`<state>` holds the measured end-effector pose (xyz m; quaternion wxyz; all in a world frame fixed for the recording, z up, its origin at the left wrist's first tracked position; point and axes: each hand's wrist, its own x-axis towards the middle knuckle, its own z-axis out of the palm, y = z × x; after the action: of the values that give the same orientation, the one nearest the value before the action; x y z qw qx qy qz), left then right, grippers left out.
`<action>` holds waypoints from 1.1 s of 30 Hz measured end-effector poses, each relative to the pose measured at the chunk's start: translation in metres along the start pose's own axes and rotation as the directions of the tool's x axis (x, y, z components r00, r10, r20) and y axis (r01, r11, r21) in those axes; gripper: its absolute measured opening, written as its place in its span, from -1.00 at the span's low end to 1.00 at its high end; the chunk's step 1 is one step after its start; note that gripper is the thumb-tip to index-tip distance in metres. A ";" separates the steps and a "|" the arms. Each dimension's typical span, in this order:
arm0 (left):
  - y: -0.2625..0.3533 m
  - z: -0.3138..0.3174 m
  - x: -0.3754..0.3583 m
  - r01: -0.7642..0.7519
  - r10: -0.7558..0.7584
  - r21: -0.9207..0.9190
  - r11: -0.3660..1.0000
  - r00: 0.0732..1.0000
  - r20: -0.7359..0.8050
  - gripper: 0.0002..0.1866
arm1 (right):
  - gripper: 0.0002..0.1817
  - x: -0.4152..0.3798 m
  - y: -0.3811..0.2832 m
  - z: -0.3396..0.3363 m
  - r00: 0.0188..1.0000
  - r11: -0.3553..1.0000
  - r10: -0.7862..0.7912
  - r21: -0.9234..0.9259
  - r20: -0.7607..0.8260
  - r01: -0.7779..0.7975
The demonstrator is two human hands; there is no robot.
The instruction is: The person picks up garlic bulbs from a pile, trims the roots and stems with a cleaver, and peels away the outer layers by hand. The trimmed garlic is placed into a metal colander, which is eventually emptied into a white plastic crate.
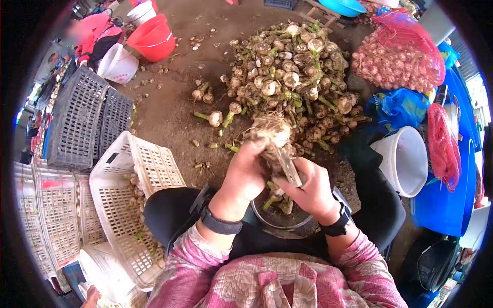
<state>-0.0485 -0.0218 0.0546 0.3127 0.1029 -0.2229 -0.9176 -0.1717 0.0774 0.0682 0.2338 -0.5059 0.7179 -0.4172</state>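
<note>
My left hand [246, 172] is closed around a garlic bulb [275, 131] with a mat of dry roots on top. In my right hand [309, 187] is a knife [288, 169], its flat blade slanting against the underside of the bulb. Motion blurs the bulb a little, and my fingers hide part of the knife. Below the hands, between my knees, stands a round bucket [260, 218] with cut green garlic stalks [280, 201] in it. Just beyond the hands, a large heap of garlic [290, 77] with short green stems lies on the dirt floor.
A white plastic crate [110, 197] holding some garlic is at my left, near black crates [84, 120]. Red bucket [153, 40] and white bucket [118, 64] stand at upper left, near another person [97, 33]. At right are a filled red net sack [398, 56], white bucket [405, 161] and blue tub [447, 205].
</note>
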 end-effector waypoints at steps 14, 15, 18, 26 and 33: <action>0.002 0.033 -0.031 0.227 -0.160 -0.321 0.919 0.962 0.223 -0.65 | -0.78 -0.047 -0.036 -0.021 0.925 0.787 -0.380 -0.517 0.022 0.336; 0.000 0.030 -0.029 0.235 -0.178 -0.319 0.918 0.964 0.198 -0.68 | -0.80 -0.048 -0.036 -0.019 0.892 0.777 -0.452 -0.491 0.001 0.394; -0.002 0.032 -0.031 0.151 -0.152 -0.214 0.965 0.988 0.013 -0.77 | -0.78 -0.042 -0.025 -0.017 0.889 0.786 -0.458 -0.473 -0.010 0.400; -0.001 0.036 -0.049 -0.288 0.082 0.691 0.663 0.946 0.315 -0.31 | -0.80 -0.015 0.111 -0.039 0.882 0.790 0.429 -0.393 -0.193 -0.470; 0.000 0.015 -0.015 -0.257 0.153 0.610 0.749 0.964 0.217 -0.20 | -0.76 -0.013 0.025 -0.031 0.937 0.962 0.171 -0.156 -0.303 -0.226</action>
<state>-0.0420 -0.0068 0.0686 0.3407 0.1061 -0.5519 -0.7538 -0.2036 0.1046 0.0628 0.1193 -0.3846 0.8278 -0.3906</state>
